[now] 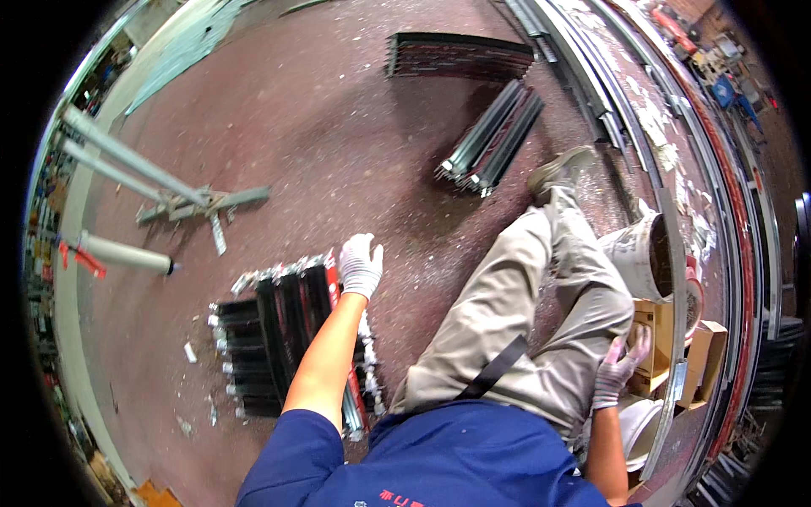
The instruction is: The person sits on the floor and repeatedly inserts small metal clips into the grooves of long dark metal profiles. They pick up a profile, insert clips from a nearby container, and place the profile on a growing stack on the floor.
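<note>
My left hand [361,264], in a whitish knit glove, is at the far right corner of a crosswise stack of black metal bars [274,329] on the floor. Its fingers are apart, with nothing visible in them. A red strip [332,283] runs along the stack's right side, beside my left wrist. Pale ragged wrapping shows at the bar ends. On the right, my gloved right hand [623,363] is beside an open cardboard box [652,342], fingers spread and apparently holding nothing. Whether its fingertips touch the box, I cannot tell.
Farther off lie a bundle of dark bars [494,139] and a dark stacked bundle [456,57]. A metal stand [190,203] and pale post [127,253] are at left. A white bucket [638,258] and long metal profiles [583,68] line the right. My legs stretch forward between.
</note>
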A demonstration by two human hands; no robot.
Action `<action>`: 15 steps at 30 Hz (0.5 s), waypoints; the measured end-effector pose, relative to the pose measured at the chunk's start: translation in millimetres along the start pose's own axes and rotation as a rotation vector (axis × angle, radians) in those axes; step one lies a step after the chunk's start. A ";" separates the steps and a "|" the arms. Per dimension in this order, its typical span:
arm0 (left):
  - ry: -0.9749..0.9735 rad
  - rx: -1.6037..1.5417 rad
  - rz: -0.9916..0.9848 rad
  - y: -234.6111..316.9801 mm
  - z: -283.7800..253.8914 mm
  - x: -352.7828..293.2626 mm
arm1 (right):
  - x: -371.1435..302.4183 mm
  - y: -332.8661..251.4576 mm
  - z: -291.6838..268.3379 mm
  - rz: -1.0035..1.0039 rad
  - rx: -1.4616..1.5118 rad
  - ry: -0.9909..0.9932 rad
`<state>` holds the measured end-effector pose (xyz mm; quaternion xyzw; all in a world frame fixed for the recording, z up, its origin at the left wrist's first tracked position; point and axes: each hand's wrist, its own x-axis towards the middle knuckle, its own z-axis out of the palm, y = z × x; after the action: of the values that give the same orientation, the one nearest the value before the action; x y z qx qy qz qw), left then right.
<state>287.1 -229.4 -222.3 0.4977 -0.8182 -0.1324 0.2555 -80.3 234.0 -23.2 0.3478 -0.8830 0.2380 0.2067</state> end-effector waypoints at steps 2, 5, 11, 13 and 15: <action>-0.115 -0.070 0.065 41.2 31.2 30.3 | 0.8 -1.3 3.0 0.071 0.024 -0.015; -0.224 -0.066 0.132 90.0 80.8 71.8 | 5.4 -4.3 3.9 0.121 0.026 -0.038; -0.209 -0.072 0.230 174.4 169.2 163.6 | 21.4 -12.6 2.4 0.173 0.092 -0.098; -0.229 -0.100 0.249 201.2 194.5 200.9 | 18.1 -7.6 4.1 0.216 0.095 -0.106; -0.276 -0.004 0.166 226.7 218.3 231.4 | 19.2 -7.9 4.3 0.267 0.111 -0.130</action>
<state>-88.8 -335.3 -231.4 0.4050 -0.8836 -0.1795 0.1516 -88.5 216.6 -14.3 0.2530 -0.9184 0.2888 0.0959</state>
